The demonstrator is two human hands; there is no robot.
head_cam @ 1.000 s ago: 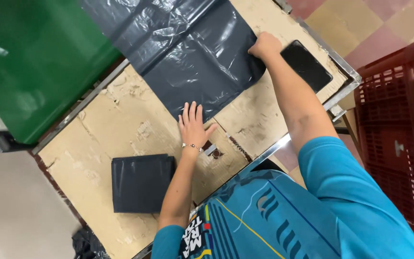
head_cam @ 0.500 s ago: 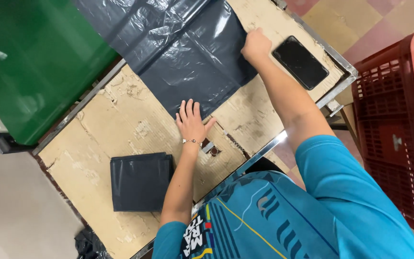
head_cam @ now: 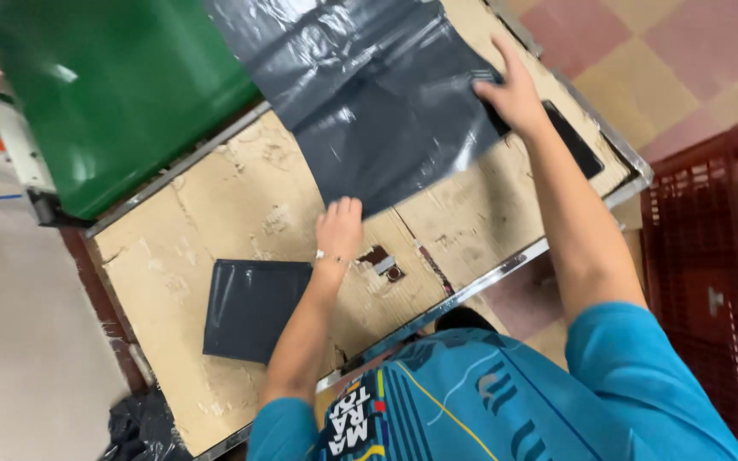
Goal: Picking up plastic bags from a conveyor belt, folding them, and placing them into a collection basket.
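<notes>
**newbie_q:** where's everything sitting on that counter (head_cam: 241,196)?

**packer77:** big plastic sheet (head_cam: 369,94) is spread over the far middle. Left hand (head_cam: 339,230) rests at its near corner, right hand (head_cam: 514,90) on its right edge. Phone (head_cam: 578,141) lies just right of that hand, by the counter's right end. Folded bag (head_cam: 249,307) is near the front-left, beside the left forearm. Roll (head_cam: 121,94) sits far left, basket (head_cam: 711,282) stands off the counter to the right.

A red plastic basket (head_cam: 711,290) sits right of the hands; a shiny green sheet (head_cam: 113,94) lies far left.
</notes>
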